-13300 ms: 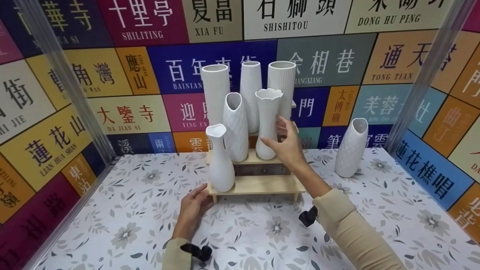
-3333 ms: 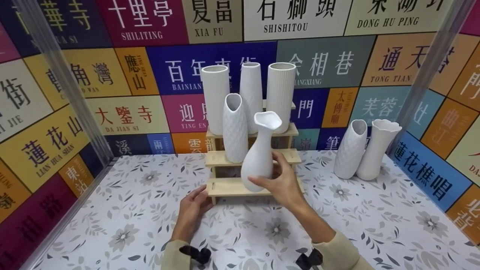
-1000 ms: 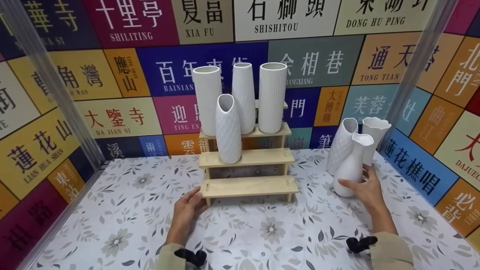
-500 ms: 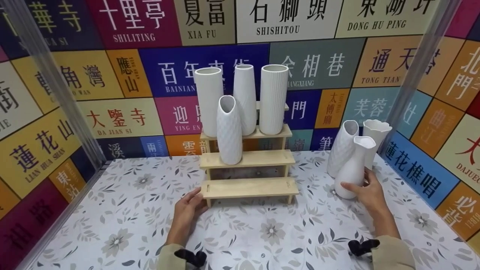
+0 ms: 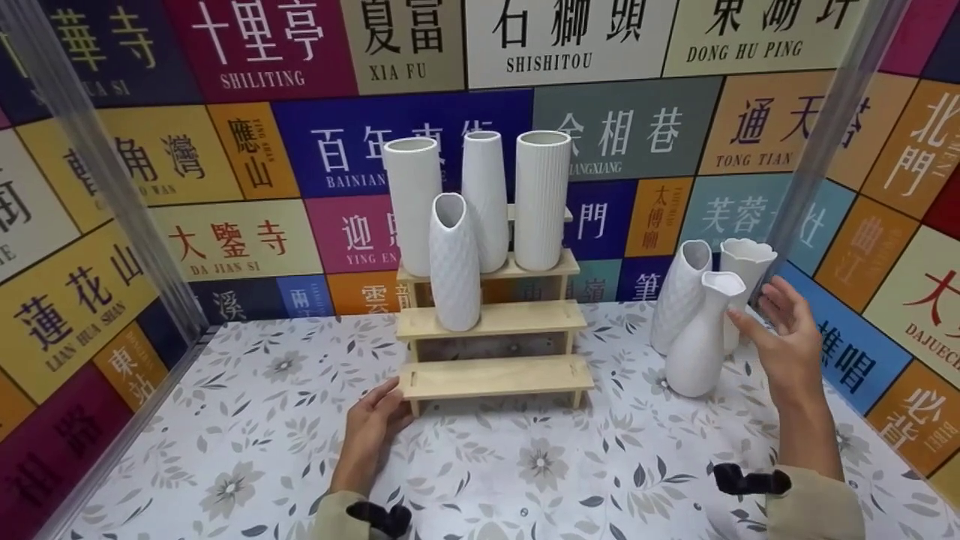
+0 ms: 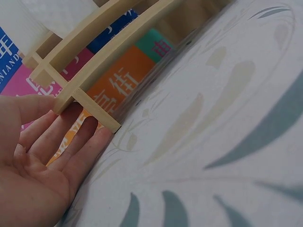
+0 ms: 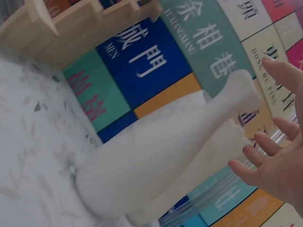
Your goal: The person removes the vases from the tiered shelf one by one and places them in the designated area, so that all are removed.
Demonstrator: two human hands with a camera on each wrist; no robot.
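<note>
My left hand (image 5: 373,433) holds the left end of the lowest step of a wooden tiered stand (image 5: 495,375). In the left wrist view its thumb touches the board's end, and the fingers reach round by the leg. Beside the bottle-shaped white vase (image 5: 694,349), my right hand (image 5: 791,341) is raised with fingers spread and nothing in its grasp. Behind that vase stand a white vase with a slanted mouth (image 5: 673,304) and a scallop-rimmed vase (image 5: 748,262), which is partly hidden. Another slant-mouthed vase (image 5: 454,270) stands on the middle step.
On the stand's upper step are a plain cylinder vase (image 5: 412,202), a tapered vase (image 5: 485,195) and a ribbed vase (image 5: 541,202). A floral cloth (image 5: 300,420) covers the table. Sign-printed walls (image 5: 420,45) enclose the back and sides, with clear corner strips.
Earlier, the scallop-rimmed and bottle-shaped vases left the stand for the table at right. Since half a second ago, my right hand has let go of the bottle-shaped vase and moved up and right.
</note>
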